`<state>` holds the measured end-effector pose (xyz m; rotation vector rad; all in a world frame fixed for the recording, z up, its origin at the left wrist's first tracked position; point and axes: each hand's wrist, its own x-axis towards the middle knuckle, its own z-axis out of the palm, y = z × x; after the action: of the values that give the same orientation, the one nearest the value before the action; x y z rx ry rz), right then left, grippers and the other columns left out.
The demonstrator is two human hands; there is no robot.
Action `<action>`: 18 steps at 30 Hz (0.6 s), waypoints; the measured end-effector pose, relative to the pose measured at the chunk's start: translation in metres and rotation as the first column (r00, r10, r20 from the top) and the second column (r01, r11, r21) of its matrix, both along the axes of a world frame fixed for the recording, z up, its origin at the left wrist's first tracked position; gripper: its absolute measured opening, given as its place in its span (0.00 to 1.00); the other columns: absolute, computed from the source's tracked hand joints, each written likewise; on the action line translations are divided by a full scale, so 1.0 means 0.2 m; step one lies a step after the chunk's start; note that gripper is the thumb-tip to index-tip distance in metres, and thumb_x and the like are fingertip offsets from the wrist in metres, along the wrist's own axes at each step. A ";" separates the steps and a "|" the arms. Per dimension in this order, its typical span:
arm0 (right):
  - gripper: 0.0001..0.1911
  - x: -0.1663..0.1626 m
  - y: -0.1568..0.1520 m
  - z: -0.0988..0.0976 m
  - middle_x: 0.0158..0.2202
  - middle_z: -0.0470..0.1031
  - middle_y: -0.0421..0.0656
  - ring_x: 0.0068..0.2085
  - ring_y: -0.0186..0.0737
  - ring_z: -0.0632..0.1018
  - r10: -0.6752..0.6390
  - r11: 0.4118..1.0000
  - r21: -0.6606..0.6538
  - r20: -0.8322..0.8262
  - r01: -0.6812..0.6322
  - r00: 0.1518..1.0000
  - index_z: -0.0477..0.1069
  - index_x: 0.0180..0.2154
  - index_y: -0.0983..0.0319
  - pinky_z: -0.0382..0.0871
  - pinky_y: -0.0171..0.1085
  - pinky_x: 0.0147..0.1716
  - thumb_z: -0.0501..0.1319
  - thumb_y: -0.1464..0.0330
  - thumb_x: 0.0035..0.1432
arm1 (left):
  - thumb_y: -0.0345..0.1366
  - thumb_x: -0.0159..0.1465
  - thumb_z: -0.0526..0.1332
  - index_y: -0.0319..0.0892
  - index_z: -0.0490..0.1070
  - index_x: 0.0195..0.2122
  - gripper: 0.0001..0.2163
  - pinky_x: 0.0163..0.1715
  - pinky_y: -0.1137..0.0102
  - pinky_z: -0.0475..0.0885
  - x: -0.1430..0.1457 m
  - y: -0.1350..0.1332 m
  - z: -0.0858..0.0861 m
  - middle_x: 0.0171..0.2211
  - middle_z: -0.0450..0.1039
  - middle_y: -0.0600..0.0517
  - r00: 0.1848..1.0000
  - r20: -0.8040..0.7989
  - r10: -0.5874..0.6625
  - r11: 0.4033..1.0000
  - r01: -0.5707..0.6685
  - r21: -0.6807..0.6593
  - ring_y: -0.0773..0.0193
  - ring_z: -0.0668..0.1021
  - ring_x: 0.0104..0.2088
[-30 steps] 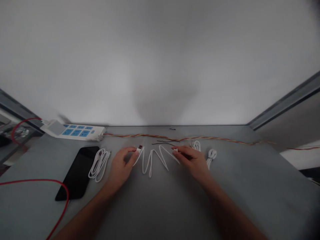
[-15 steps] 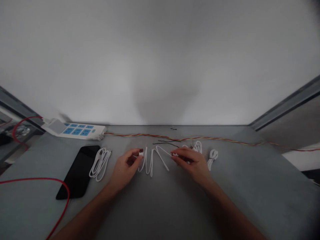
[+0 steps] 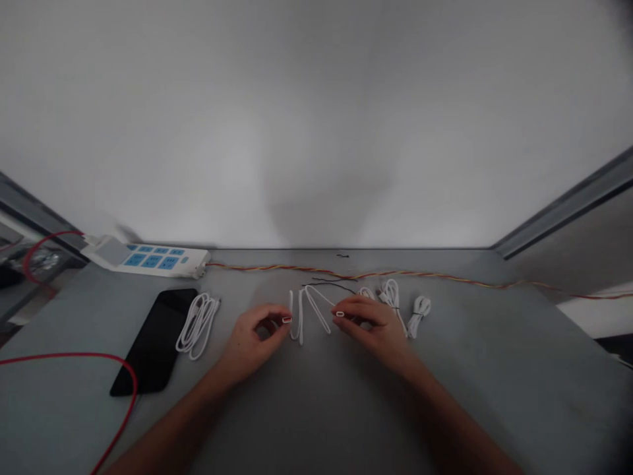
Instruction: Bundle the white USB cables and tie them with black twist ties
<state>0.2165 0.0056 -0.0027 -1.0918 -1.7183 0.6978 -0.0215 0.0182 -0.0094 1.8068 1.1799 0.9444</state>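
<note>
A white charging cable (image 3: 301,318) lies in zigzag folds on the grey table between my hands. My left hand (image 3: 257,336) pinches its plug end between thumb and fingertips, the plug's open face showing. The small oval plug at the other end is pinched in my right hand (image 3: 373,323). Beyond and beside my right hand lies a coiled white cable (image 3: 390,293), partly hidden by the fingers. Another bundled white cable (image 3: 419,316) rests farther right. Left of my left hand is a loosely coiled white cable (image 3: 198,325) next to a black phone (image 3: 157,343).
A white power strip (image 3: 163,260) with blue sockets and a plugged-in charger (image 3: 113,251) stands at the back left. A twisted red and yellow wire (image 3: 277,267) runs along the wall. Thin black ties (image 3: 326,284) lie before it. A red cable (image 3: 129,369) crosses the phone's lower corner.
My left hand has turned its plug from pointing up to facing me and shifted slightly right. My right hand has moved slightly left, turning its plug end toward the camera.
</note>
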 end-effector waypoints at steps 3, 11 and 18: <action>0.06 0.00 0.00 0.01 0.33 0.79 0.43 0.27 0.34 0.77 0.020 1.000 -0.016 0.013 -0.020 1.000 0.79 0.34 0.58 0.72 0.31 0.23 0.63 0.67 0.55 | 0.34 0.58 0.61 0.41 0.73 0.36 0.06 0.31 0.70 0.73 0.01 0.00 0.01 0.33 0.76 0.50 1.000 -0.016 -0.008 1.000 0.008 0.014 0.65 0.77 0.31; 0.07 0.00 -0.01 0.02 0.34 0.78 0.44 0.28 0.34 0.76 0.059 0.997 -0.056 0.023 -0.058 0.998 0.79 0.35 0.57 0.72 0.33 0.24 0.63 0.65 0.56 | 0.34 0.59 0.60 0.42 0.73 0.36 0.06 0.32 0.69 0.73 0.01 -0.01 0.02 0.33 0.76 0.50 0.999 -0.040 -0.016 1.000 0.016 0.002 0.64 0.77 0.31; 0.06 -0.01 -0.01 0.00 0.35 0.77 0.43 0.28 0.33 0.76 0.091 0.994 -0.053 0.005 -0.090 0.996 0.79 0.36 0.57 0.72 0.32 0.24 0.63 0.68 0.55 | 0.33 0.58 0.60 0.41 0.73 0.36 0.06 0.31 0.70 0.73 0.02 -0.01 0.03 0.32 0.76 0.50 1.000 -0.021 -0.013 1.000 0.014 0.020 0.64 0.77 0.31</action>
<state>0.2149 0.0033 -0.0020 -1.0588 -1.7739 0.8006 -0.0184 0.0153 -0.0043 1.8425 1.1732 0.9353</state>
